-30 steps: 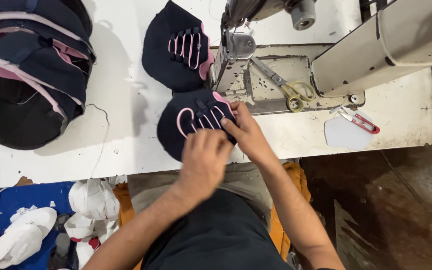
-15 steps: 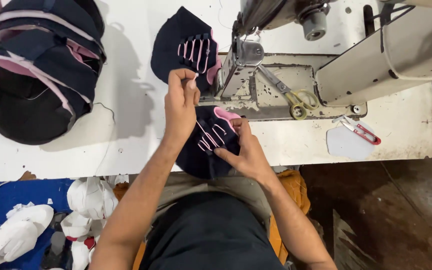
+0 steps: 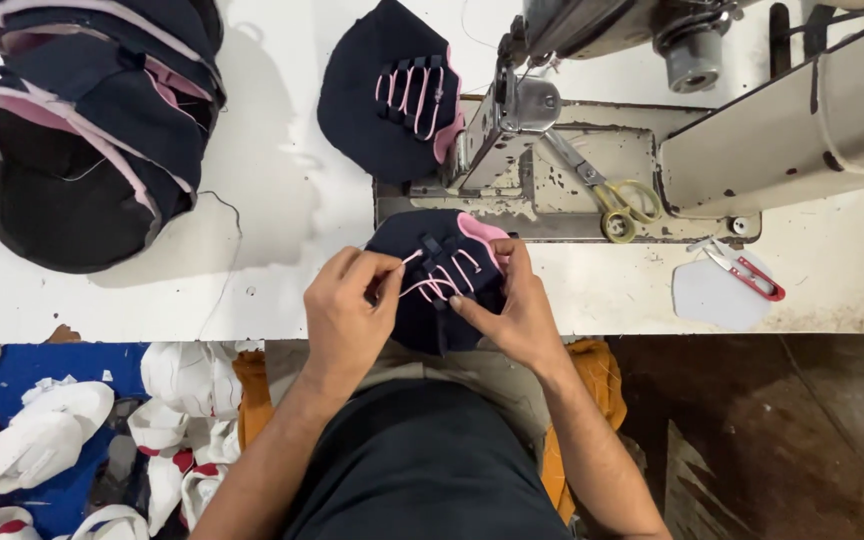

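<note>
A dark navy shoe upper [image 3: 432,290] with pink laces and a pink tongue lies at the near edge of the white table [image 3: 282,230], just in front of the sewing machine [image 3: 652,130]. My left hand [image 3: 350,315] pinches a pink lace end at the piece's left side. Over on the right side, my right hand [image 3: 512,305] presses the piece down, fingers on the laces. A second navy upper with pink laces [image 3: 392,90] lies further back, left of the machine's needle head.
A stack of navy and pink uppers [image 3: 92,120] sits at the table's far left. Yellow-handled scissors [image 3: 607,195] rest on the machine bed, red thread snips [image 3: 747,270] on the table to the right. White pieces [image 3: 52,430] lie on the floor at left.
My left hand, raised toward the needle half a second ago, has come back down to the piece and now pinches a lace. The navy piece sits a little closer to the machine.
</note>
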